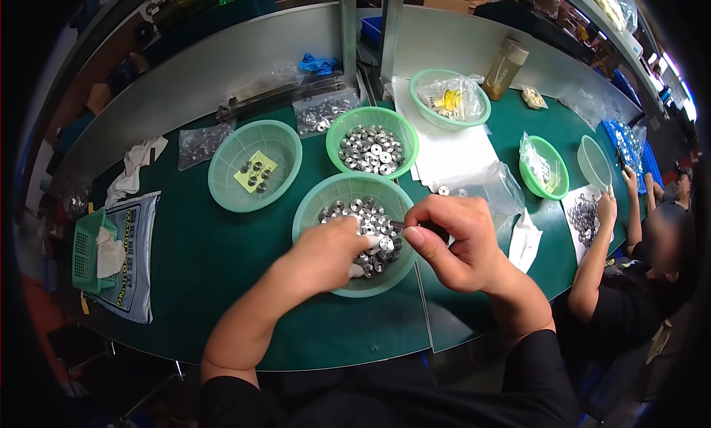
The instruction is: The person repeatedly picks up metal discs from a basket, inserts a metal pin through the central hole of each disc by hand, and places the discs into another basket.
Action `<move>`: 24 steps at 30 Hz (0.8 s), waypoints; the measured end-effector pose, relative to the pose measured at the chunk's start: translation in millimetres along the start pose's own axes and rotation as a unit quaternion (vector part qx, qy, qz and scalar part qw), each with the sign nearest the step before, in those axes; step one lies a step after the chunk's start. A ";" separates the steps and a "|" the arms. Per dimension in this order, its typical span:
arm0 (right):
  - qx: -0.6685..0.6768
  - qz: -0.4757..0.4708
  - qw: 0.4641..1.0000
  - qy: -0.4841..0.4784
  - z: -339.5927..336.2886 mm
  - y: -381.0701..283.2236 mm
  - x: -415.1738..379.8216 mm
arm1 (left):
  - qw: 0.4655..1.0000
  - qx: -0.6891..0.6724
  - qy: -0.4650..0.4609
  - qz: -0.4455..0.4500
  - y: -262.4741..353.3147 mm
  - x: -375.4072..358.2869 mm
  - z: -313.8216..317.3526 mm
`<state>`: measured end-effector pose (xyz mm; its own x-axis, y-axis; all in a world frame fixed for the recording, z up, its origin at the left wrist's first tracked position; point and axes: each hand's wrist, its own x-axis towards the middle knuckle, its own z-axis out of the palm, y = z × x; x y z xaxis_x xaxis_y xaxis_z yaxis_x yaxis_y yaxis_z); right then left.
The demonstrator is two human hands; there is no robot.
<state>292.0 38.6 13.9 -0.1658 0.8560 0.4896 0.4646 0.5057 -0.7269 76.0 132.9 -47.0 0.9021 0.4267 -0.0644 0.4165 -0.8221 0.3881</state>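
My left hand [326, 254] reaches into the near green plastic basket [307, 209], with white coverings on its fingertips. Its fingers are closed at a small round metal part [386, 243], which they seem to pinch. Over the basket's right rim, my right hand [463, 243] is closed on a thin dark metal tool [398, 224], pointing left toward that part. The tool's exact kind is hard to make out. Many similar silvery metal parts [368, 205] with centre holes fill the basket around my left fingers.
Behind stands another green basket [407, 121] of metal parts. A wider basket [222, 191] at left holds a yellow note with several parts. Bagged parts [326, 113], a bottle [506, 69] and a plastic bag [492, 191] lie around. A co-worker [629, 272] sits at right.
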 end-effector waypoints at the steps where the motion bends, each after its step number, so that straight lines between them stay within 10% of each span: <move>1: 0.000 0.001 1.000 -0.002 -0.1 -0.2 0.2 | 1.000 -0.012 -0.016 -0.001 0.8 3.2 3.6; 24: 0.010 -0.006 1.000 0.015 -1.1 1.7 0.0 | 0.989 -0.085 0.122 0.025 -11.1 11.9 5.7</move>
<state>293.7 39.3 13.1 -0.1439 0.8469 0.5120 0.4460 0.5174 -0.7304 82.7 144.9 -57.3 0.8586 0.4822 0.1740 0.3284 -0.7780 0.5357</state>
